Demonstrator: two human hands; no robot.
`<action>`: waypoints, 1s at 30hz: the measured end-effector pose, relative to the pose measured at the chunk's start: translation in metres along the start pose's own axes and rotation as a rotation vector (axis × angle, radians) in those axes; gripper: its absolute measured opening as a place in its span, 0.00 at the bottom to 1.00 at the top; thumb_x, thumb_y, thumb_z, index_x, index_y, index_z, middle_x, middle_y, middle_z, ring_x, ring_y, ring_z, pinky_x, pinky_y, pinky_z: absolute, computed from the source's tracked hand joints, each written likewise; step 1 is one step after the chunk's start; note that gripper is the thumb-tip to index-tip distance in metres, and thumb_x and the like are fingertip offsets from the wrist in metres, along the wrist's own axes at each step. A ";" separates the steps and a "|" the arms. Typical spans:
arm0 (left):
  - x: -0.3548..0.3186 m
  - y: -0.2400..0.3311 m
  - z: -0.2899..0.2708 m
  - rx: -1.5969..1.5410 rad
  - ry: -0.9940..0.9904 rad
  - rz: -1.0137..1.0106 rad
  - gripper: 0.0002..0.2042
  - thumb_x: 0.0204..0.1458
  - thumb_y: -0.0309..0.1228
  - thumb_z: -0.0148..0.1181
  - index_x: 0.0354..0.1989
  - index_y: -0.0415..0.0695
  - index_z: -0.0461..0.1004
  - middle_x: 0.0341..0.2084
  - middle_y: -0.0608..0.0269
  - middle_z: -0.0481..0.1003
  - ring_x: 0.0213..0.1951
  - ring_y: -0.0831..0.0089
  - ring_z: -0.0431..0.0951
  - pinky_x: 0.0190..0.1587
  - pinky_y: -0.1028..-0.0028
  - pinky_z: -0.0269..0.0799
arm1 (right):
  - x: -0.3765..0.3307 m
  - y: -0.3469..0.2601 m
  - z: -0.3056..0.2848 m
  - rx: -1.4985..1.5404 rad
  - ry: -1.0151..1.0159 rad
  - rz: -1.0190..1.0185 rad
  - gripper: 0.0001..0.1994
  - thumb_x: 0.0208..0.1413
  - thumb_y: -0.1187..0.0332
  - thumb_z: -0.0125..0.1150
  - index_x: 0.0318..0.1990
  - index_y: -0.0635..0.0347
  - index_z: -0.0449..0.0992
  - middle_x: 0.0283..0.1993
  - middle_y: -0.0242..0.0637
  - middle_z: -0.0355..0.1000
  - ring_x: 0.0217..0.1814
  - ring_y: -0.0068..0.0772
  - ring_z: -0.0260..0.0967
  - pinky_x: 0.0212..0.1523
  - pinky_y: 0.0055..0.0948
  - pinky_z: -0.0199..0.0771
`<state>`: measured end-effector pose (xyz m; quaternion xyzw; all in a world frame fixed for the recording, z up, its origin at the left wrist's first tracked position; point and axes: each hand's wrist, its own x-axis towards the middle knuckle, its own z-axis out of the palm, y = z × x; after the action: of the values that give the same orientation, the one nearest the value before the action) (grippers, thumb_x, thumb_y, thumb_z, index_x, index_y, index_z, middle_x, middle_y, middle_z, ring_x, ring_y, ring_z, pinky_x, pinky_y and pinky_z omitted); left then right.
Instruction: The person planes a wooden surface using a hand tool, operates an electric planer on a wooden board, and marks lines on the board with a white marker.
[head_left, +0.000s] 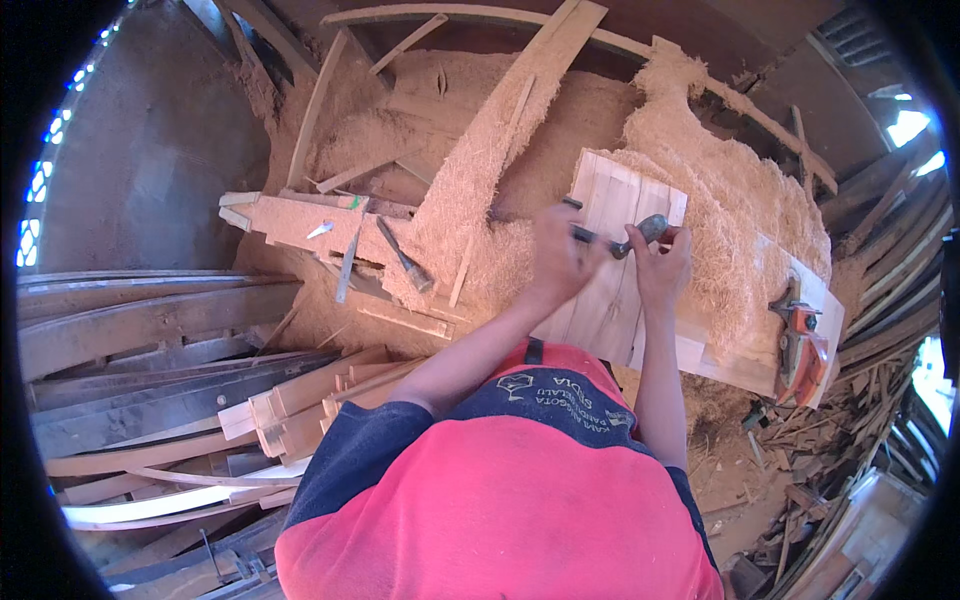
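Over a smooth pale board [610, 290] I hold a dark tool with a rounded grey end [652, 227]; its exact kind does not show. My right hand [660, 268] pinches around the rounded end from the near side. Blurred by motion, my left hand [565, 255] is curled at the tool's left part, where short dark bar pieces show beside the fingers. The board lies on a bench among thick wood shavings [690, 130].
An orange and grey power planer [803, 345] rests at the bench's right end. Left of me, a chisel [403, 255] and a flat blade [349, 262] lie on a dusty beam [290, 222]. Curved timbers [160, 320] are stacked farther left; offcuts [800, 460] litter the right floor.
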<state>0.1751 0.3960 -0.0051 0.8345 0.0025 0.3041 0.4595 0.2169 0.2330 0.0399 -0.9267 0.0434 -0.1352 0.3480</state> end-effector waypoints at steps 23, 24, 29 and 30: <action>0.021 0.061 0.119 -0.388 0.213 -0.243 0.19 0.45 0.40 0.75 0.32 0.41 0.71 0.23 0.56 0.72 0.26 0.63 0.73 0.29 0.64 0.70 | -0.281 0.289 -0.073 -0.050 -0.305 0.436 0.10 0.59 0.66 0.67 0.38 0.64 0.75 0.33 0.39 0.74 0.33 0.30 0.73 0.36 0.30 0.74; 0.023 0.066 0.120 -0.327 0.218 -0.321 0.19 0.45 0.40 0.75 0.31 0.41 0.72 0.22 0.56 0.72 0.25 0.60 0.74 0.29 0.63 0.70 | -0.298 0.310 -0.076 -0.049 -0.357 0.509 0.10 0.58 0.67 0.67 0.38 0.64 0.75 0.33 0.39 0.75 0.34 0.30 0.73 0.36 0.31 0.74; 0.045 0.004 0.108 -0.504 -0.265 -0.181 0.17 0.44 0.40 0.75 0.28 0.43 0.72 0.15 0.65 0.67 0.19 0.65 0.69 0.25 0.65 0.65 | -0.313 0.336 -0.092 -0.168 -0.700 0.621 0.09 0.58 0.68 0.67 0.38 0.64 0.76 0.32 0.39 0.76 0.33 0.30 0.74 0.36 0.31 0.74; 0.049 -0.004 0.104 -0.570 -0.434 -0.193 0.17 0.44 0.40 0.75 0.28 0.43 0.72 0.15 0.65 0.68 0.20 0.66 0.69 0.25 0.65 0.65 | -0.308 0.334 -0.095 -0.205 -0.756 0.590 0.09 0.58 0.68 0.67 0.38 0.64 0.76 0.31 0.39 0.76 0.33 0.30 0.74 0.35 0.31 0.74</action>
<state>0.2688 0.3330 -0.0245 0.7141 -0.1011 0.0641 0.6897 -0.1007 -0.0258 -0.1788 -0.8887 0.1878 0.3198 0.2697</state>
